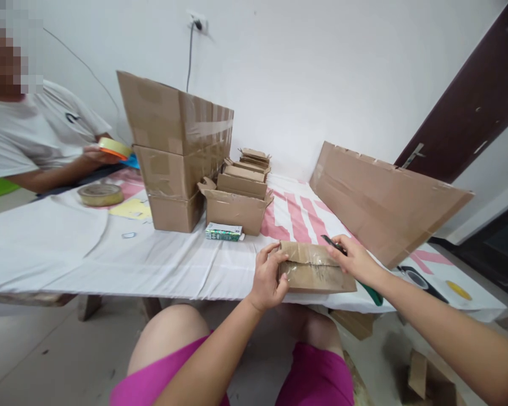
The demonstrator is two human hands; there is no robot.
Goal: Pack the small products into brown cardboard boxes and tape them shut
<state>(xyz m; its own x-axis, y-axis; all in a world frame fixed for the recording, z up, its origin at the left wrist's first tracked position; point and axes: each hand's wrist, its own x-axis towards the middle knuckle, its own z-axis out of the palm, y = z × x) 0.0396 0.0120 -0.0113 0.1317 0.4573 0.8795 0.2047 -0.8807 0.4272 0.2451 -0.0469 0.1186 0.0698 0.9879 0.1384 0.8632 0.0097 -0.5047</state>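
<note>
A small cardboard box [317, 277] lies at the front edge of the table, its taped top seam facing up. My left hand [270, 277] is closed round the left end of this box, fingers over the top corner and thumb along the near side. In my right hand [355, 260] is a utility knife [332, 245]. Its dark blade end points up and left above the box's far right corner, and its green handle end shows below my wrist. Behind the box lies a small white and green printed carton [224, 232], apart from both hands.
Stacked taped boxes [168, 175] stand left of a row of open cartons [236, 208]. A large cardboard sheet [381, 197] leans at the right. Left, a tape roll [100, 195] lies on the white cloth [152, 270], near a co-worker's hand [96, 154] holding another tape roll [115, 148].
</note>
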